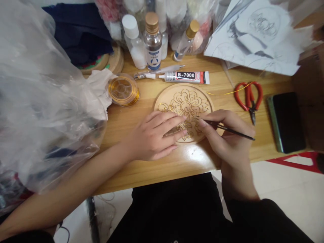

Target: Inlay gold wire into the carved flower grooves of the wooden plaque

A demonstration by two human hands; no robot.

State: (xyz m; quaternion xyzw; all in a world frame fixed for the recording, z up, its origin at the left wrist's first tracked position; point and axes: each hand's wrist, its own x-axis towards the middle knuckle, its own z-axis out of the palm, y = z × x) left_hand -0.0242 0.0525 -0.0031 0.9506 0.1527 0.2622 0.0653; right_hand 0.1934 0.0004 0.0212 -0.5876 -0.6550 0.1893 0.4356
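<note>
A round wooden disc (177, 96) with a gold wire flower pattern lies on the wooden table (141, 114). My left hand (154, 135) lies flat on the disc's near left part, fingers stretched out and pressing on the wire pattern. My right hand (227, 135) pinches a thin dark tool (233, 131), whose tip meets the pattern near my left fingertips.
A spool of gold wire (123, 90) sits left of the disc. A B-7000 glue tube (186, 77) and bottles (152, 40) stand behind it. Red snips (249, 98) and a phone (287, 121) lie to the right. A large plastic bag (37, 101) fills the left. Sketch paper (258, 37) lies at back right.
</note>
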